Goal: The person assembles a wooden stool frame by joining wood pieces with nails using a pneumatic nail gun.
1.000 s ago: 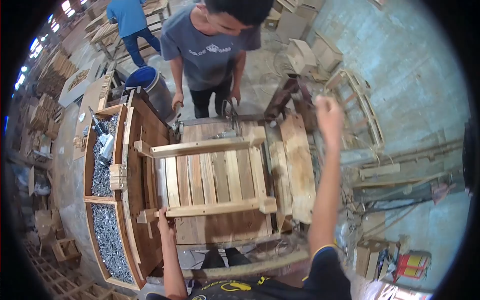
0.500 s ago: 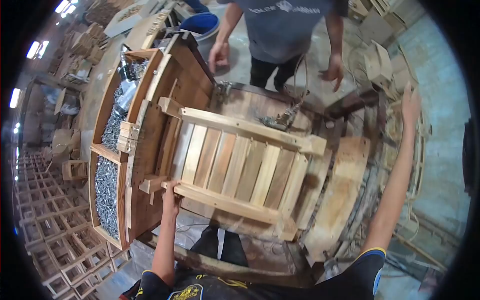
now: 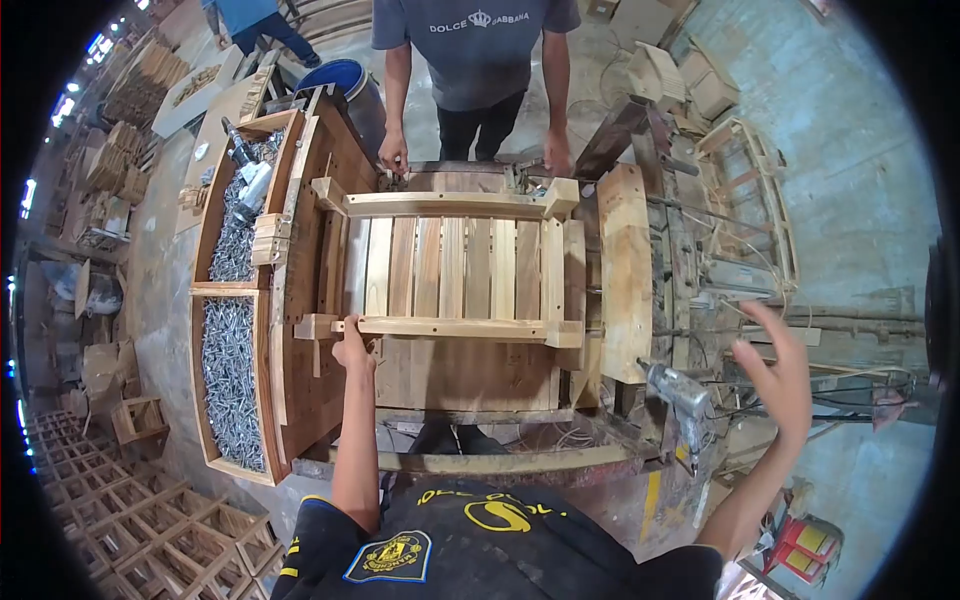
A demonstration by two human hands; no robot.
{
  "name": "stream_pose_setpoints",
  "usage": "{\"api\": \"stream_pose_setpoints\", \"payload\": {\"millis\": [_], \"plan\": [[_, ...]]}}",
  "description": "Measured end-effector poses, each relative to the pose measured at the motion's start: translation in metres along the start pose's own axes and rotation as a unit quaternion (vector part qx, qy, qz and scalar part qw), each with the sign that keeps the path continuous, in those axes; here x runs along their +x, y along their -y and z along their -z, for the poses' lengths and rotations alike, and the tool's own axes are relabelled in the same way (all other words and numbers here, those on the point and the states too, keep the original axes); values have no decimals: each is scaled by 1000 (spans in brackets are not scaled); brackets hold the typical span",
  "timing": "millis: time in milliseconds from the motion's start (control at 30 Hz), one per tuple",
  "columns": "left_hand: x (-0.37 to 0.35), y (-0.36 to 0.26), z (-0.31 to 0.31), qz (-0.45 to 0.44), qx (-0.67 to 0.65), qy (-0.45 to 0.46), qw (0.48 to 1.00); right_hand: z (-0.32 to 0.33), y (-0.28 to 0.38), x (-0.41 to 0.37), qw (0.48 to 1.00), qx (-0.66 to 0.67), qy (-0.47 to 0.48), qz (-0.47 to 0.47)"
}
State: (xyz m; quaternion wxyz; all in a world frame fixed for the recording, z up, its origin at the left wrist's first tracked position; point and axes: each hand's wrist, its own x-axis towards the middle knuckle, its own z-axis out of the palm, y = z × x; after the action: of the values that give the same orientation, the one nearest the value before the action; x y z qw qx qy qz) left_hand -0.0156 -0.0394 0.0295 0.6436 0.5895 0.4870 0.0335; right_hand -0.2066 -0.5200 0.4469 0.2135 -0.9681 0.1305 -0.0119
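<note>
A slatted wooden frame [image 3: 452,327], with legs at its corners and several slats between two rails, lies on the wooden work stand. My left hand [image 3: 354,348] is closed around the near rail close to its left end. To the right, my right hand [image 3: 782,370] hangs in the air with thumb and fingers apart, holding nothing. Nearest to it is a metal power driver [image 3: 682,398], resting nose-up-left by the corner of a thick wooden board [image 3: 626,270]. A gap shows between hand and driver.
Left of the frame stand divided wooden boxes [image 3: 262,390] full of screws [image 3: 232,370], with another power driver [image 3: 252,190] on top. Across the stand, a co-worker's hands [image 3: 394,152] are at its far edge, by metal clamps. Hoses and bars run at the right.
My right hand has come down from the far right toward the driver. My left hand stays on the rail. The co-worker's hands have moved to the stand's far edge. The view has turned.
</note>
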Motion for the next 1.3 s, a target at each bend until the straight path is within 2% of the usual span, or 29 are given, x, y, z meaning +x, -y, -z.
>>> {"api": "stream_pose_setpoints", "payload": {"millis": [100, 167, 233, 267, 367, 467, 567, 667, 800, 833, 933, 1033, 1133, 1200, 1267, 1300], "plan": [[-9, -7, 4, -27, 92, -9, 995, -22, -45, -73, 982, 96, -55, -155], [13, 3, 8, -58, 179, -14, 982, -50, -72, -111, 961, 65, -105, -249], [-3, -7, 10, -82, 189, -7, 979, -95, -103, -144, 952, 57, -130, -271], [-11, -13, 11, -95, 194, -5, 976, -114, -108, -156, 950, 69, -110, -284], [-19, -22, 19, -113, 209, 23, 971, -165, -93, -163, 941, 135, -74, -302], [-28, -32, 21, -80, 239, 35, 967, -191, -50, -145, 935, -32, -106, -336], [-36, -36, 17, -99, 312, 2, 945, -197, -35, -143, 928, -39, -138, -344], [-29, -35, 19, -84, 327, 24, 941, -201, -43, -150, 942, -34, -102, -317], [-28, -40, 27, -116, 363, 47, 923, -197, -15, -138, 955, 86, -91, -271], [-25, -41, 27, -113, 392, 42, 912, -205, -17, -137, 954, 117, -108, -252], [-25, -43, 25, -99, 406, 27, 908, -201, 9, -135, 962, 12, -187, -197], [-36, -46, 23, -92, 406, -16, 909, -196, 65, -134, 900, 125, -334, -252], [-41, -45, 19, -95, 385, -36, 917, -236, 83, -127, 909, 321, -176, -199], [-38, -39, 15, -98, 362, -46, 926, -299, 77, -98, 809, 522, -59, -264], [-35, -31, 12, -118, 347, -66, 928, -353, 68, -65, 680, 600, -18, -420], [-36, -30, 12, -122, 334, -63, 933, -378, 58, -50, 643, 624, -64, -439]]}}
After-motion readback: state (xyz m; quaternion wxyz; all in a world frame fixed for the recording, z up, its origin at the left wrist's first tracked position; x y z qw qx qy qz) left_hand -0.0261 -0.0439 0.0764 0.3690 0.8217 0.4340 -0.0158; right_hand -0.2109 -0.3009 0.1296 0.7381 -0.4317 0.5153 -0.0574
